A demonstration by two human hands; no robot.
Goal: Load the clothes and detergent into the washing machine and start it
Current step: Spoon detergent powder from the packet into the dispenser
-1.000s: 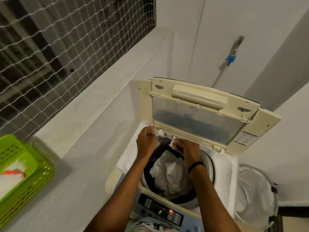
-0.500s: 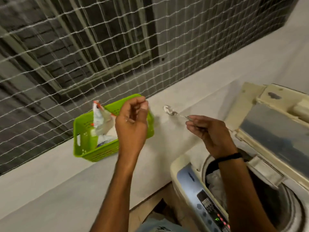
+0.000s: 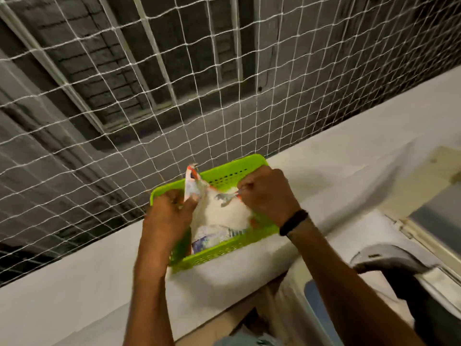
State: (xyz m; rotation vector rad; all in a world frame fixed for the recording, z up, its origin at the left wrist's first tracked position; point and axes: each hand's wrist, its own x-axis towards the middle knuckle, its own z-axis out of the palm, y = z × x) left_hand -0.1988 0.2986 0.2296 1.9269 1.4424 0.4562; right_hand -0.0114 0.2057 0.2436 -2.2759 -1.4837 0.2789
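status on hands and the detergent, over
Left hand grips the detergent packet; right hand holds spoon at its mouth. Packet in green basket on ledge. Nothing blocking.

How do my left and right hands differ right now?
The left hand grips the detergent packet by its left edge; the right hand holds a spoon at its open mouth. The right wrist wears a black band; the left is bare. Both are over the green basket.
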